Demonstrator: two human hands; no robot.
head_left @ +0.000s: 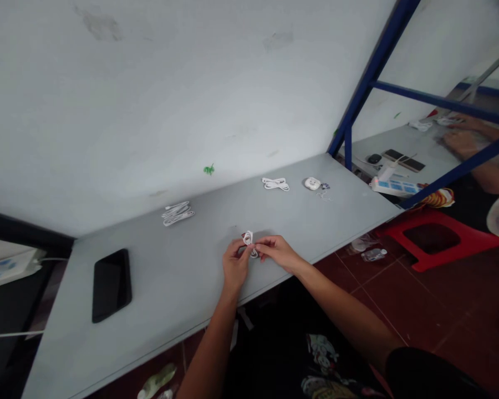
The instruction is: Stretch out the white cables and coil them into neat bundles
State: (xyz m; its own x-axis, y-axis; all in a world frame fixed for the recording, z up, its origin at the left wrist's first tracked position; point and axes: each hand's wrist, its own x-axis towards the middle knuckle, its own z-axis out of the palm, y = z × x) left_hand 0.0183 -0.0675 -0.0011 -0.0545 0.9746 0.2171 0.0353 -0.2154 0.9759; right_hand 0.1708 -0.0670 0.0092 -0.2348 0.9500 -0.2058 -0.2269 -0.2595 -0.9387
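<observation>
My left hand point(235, 265) and my right hand point(278, 252) meet near the front edge of the grey table point(178, 277). Both pinch a small coiled white cable point(248, 240) between their fingertips, held just above the tabletop. Farther back lie a bundle of white cables point(178, 213) on the left, another coiled white cable point(275, 184) in the middle, and a small white earbud case point(312, 183) to its right.
A black phone point(111, 284) lies on the table's left part. A blue metal frame point(370, 77) divides off a neighbouring table, where another person's hands point(461, 138) rest near a white power strip point(393, 186). A red plastic stool point(436, 237) stands on the floor.
</observation>
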